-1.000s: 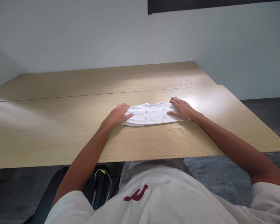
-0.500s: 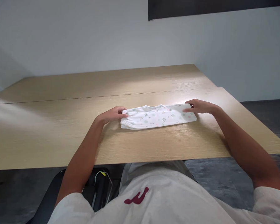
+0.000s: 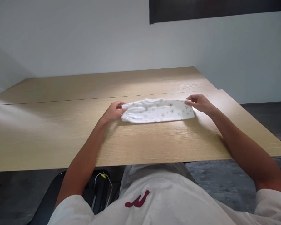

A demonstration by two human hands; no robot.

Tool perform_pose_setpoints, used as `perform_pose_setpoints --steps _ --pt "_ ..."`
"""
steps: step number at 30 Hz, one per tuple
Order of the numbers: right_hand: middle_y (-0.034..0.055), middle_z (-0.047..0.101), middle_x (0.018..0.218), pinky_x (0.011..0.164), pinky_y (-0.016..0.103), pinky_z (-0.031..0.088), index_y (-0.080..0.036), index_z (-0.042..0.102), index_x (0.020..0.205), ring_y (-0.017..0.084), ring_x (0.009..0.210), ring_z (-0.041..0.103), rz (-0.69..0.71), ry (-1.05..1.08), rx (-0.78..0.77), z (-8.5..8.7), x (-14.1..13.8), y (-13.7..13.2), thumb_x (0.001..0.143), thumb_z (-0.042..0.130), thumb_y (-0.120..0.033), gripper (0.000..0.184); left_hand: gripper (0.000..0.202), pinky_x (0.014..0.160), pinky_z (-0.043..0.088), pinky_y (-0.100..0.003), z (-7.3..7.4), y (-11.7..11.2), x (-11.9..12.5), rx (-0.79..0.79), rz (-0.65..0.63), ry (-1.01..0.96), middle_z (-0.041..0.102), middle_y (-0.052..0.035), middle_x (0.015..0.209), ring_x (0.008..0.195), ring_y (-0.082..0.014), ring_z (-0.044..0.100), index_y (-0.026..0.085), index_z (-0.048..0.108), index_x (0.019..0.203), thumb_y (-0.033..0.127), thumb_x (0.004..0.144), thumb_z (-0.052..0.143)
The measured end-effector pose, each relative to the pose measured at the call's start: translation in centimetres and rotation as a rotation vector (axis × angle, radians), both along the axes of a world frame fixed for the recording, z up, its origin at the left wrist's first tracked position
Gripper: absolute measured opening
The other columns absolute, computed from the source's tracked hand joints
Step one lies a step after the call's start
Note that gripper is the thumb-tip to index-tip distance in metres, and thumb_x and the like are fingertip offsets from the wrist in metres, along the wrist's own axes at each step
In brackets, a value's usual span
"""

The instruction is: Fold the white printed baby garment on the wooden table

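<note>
A folded white baby garment [image 3: 158, 112] with a small coloured print stretches crosswise over the light wooden table [image 3: 142, 140]. My left hand [image 3: 115, 110] pinches its left end, where the cloth gathers in small creases. At the other end, my right hand [image 3: 198, 102] grips the upper right corner between thumb and fingers. The garment's far edge is raised toward my hands, while its near edge hangs at or just over the tabletop; I cannot tell whether it touches. The fingers behind the cloth are partly hidden.
A seam [image 3: 84, 99] runs across the table, and a pale wall [image 3: 91, 37] rises behind it. The table's front edge lies close to my body. Below on the left is a black seat [image 3: 52, 190] with a white wire object [image 3: 111, 184] on it.
Both hands have closed on the garment's ends and raised its far edge, lifting it slightly up and away from me. Before, it lay flat on the table.
</note>
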State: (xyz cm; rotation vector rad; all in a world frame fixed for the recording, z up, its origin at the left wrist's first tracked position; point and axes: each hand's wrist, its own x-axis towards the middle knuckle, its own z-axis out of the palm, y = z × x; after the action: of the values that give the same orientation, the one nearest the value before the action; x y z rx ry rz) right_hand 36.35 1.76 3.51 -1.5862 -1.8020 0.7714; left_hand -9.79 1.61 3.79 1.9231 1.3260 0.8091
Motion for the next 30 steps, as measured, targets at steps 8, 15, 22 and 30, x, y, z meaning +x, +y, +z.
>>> perform_pose_setpoints --steps 8,15,22,30 --pt "0.0104 0.062 0.112 0.075 0.043 0.049 -0.024 0.064 0.091 0.025 0.086 0.059 0.172 -0.395 0.471 1.4 0.4 -0.9 0.084 0.053 -0.036 0.018 0.032 0.109 0.033 -0.048 1.2 0.1 -1.1 0.430 0.019 0.452 0.066 -0.0063 0.119 0.122 -0.0294 0.047 0.023 0.064 0.115 0.031 0.085 0.053" --pt "0.0058 0.062 0.111 0.066 0.036 0.045 -0.024 0.060 0.092 0.022 0.081 0.059 0.398 -0.717 0.133 0.3 1.0 -0.5 0.083 0.052 -0.029 0.013 0.033 0.098 0.043 -0.039 0.2 0.4 -1.2 0.212 -0.304 0.526 0.068 -0.0060 0.110 0.106 -0.0260 0.052 0.022 0.072 0.095 0.020 0.073 0.049" --pt "0.0073 0.062 0.112 0.073 0.038 0.046 -0.024 0.060 0.095 0.025 0.093 0.058 0.398 -0.707 0.063 -0.1 1.5 -0.2 0.080 0.054 -0.027 0.016 0.037 0.108 0.041 -0.043 -0.8 -0.6 1.5 0.333 -0.284 0.469 0.062 -0.0096 0.126 0.120 -0.0254 0.052 0.018 0.068 0.113 0.024 0.088 0.042" --pt "0.0034 0.066 0.087 0.076 0.040 0.045 -0.025 0.062 0.071 0.023 0.080 0.058 0.447 -0.762 -0.104 0.4 1.4 -0.4 0.076 0.047 -0.019 0.017 0.039 0.102 0.045 -0.041 -0.7 -1.8 2.8 0.207 -0.430 0.539 0.060 -0.0111 0.129 0.117 -0.0261 0.056 0.020 0.064 0.122 0.032 0.095 0.040"
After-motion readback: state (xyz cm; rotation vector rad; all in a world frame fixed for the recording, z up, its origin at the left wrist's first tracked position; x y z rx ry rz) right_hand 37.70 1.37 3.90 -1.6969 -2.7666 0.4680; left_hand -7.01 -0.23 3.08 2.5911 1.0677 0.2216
